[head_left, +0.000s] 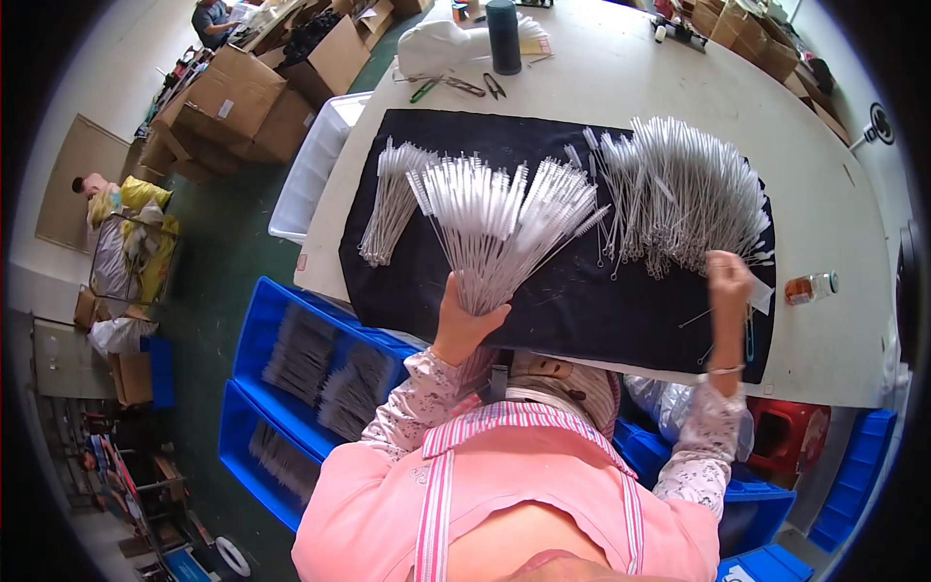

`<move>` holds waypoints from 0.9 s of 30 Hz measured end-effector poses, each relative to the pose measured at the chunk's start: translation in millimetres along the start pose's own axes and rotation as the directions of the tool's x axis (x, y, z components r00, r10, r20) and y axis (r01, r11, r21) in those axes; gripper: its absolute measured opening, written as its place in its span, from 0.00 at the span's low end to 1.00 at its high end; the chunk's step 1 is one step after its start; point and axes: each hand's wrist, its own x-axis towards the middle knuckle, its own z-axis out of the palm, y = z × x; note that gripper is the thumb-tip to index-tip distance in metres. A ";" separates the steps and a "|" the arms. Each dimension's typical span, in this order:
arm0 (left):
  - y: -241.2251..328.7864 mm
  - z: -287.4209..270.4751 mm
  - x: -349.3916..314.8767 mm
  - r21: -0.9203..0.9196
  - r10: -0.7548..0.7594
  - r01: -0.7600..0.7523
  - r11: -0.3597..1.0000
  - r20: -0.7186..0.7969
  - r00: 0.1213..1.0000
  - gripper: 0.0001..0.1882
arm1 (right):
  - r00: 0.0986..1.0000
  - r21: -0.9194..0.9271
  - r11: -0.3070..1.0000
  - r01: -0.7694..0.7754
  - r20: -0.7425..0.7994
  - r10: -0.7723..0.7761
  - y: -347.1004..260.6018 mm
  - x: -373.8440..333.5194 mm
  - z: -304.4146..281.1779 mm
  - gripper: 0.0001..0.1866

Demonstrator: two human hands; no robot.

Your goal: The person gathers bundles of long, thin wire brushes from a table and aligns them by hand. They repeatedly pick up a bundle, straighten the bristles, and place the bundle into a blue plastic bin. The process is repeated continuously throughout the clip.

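My left hand is wrapped round the wire stems of a fanned bundle of white-bristled straw brushes, bristle ends pointing away from me. At the right, my right hand has its fingers pinched together by the near right edge of a large heap of the same brushes. What it grips, if anything, is too small to make out. A smaller bunch of brushes lies left of the held bundle. All of them are over a black cloth, and a few loose brushes lie near my right hand.
The pale table carries a dark cylinder, thread snips and a small glass jar. Blue bins with more brushes stand at the lower left. A white bin and cardboard boxes sit left of the table. Another person is far left.
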 end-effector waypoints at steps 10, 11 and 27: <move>14.1 0.3 -6.2 0.346 0.069 0.015 0.938 -0.230 0.971 0.25 | 0.819 0.859 0.135 -0.493 0.511 -0.261 -172.7 -99.9 185.5 0.31; 14.7 -1.9 -6.4 0.342 0.103 -0.016 0.940 -0.240 0.965 0.24 | 0.820 0.849 0.186 -0.494 0.526 -0.225 -173.6 -101.2 188.7 0.29; -7.0 -36.6 -30.7 0.176 -0.006 -0.024 0.984 0.167 0.986 0.23 | 0.526 0.663 0.588 0.464 0.328 -0.785 -233.3 34.5 85.9 0.08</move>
